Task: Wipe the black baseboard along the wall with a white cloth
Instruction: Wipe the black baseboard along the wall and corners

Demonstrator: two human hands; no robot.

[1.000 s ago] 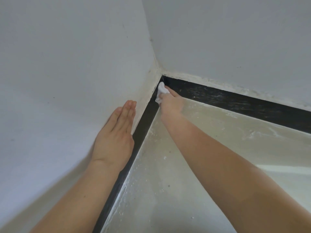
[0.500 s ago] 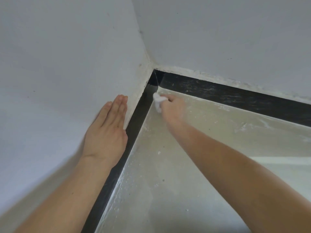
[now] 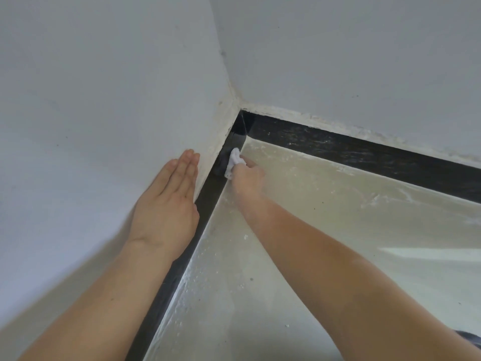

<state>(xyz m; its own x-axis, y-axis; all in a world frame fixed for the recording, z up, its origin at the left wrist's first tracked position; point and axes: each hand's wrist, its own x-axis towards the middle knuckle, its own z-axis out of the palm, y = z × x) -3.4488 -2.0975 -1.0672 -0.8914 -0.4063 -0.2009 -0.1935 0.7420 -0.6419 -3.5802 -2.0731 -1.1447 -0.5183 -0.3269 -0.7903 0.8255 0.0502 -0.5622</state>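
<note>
A black baseboard (image 3: pixel 364 155) runs along the foot of both white walls and meets in a corner at the upper middle. My right hand (image 3: pixel 247 178) is closed on a small bunched white cloth (image 3: pixel 234 162), which presses against the left stretch of baseboard (image 3: pixel 208 196) a short way out from the corner. My left hand (image 3: pixel 166 204) lies flat on the left wall with its fingers together, just above that baseboard, holding nothing. The right stretch of baseboard shows pale dusty streaks.
The pale floor (image 3: pixel 325 217) is glossy with white specks and smears along the baseboard edges. Rough white plaster lines the top of the right baseboard (image 3: pixel 338 123). A dark object (image 3: pixel 471 342) peeks in at the lower right corner.
My right hand has drawn the cloth out of the corner and along the left baseboard toward me. My left hand stays flat on the wall. The camera has shifted slightly.
</note>
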